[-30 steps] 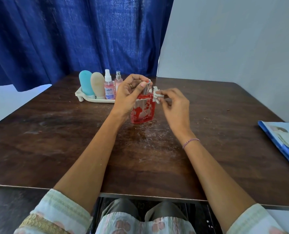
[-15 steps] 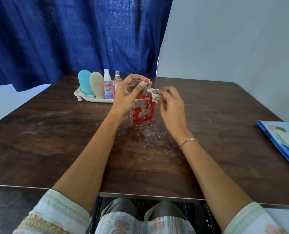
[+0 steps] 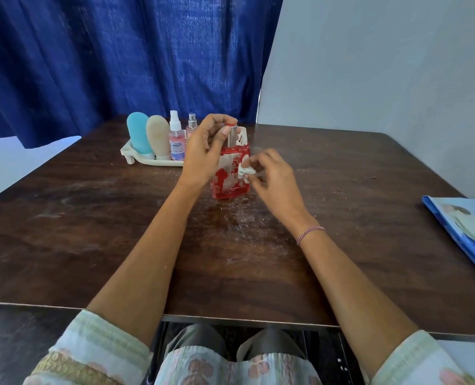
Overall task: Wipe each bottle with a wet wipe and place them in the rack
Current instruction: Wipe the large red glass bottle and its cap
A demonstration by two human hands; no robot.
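The right hand (image 3: 274, 180) has slid its pinched wet wipe (image 3: 244, 172) down from the neck to the side of the red bottle (image 3: 229, 179). The left hand (image 3: 203, 151) grips the cap. A hard sideways rub could tip the bottle. Beyond the left hand, the rack (image 3: 130, 152) holds four bottles; that hand screens its free end.
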